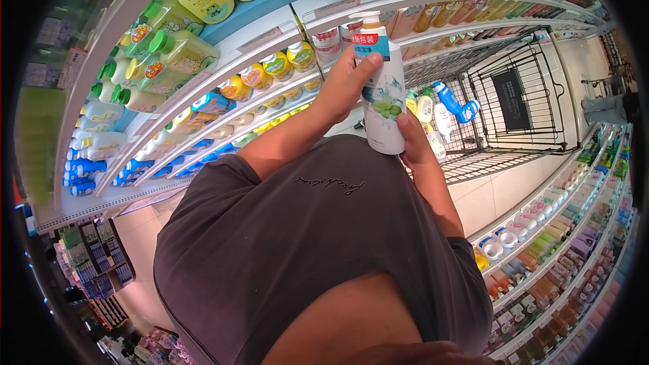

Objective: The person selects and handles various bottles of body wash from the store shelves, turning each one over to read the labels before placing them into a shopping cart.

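Currently both hands grip the white bottle [382, 88], left hand [349, 81] fingers wrapped high, right hand [410, 138] fingers cupping beneath; loosened fingers risk dropping it toward the cart [514, 101]

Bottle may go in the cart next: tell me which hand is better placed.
Right, probably. The right hand holds the white bottle low, on the side toward the shopping cart; the left hand wraps its upper part, beside the shelves.

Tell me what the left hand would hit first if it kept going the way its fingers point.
The left hand already grips the white bottle; beyond it, probably the shopping cart, though depth is unclear.
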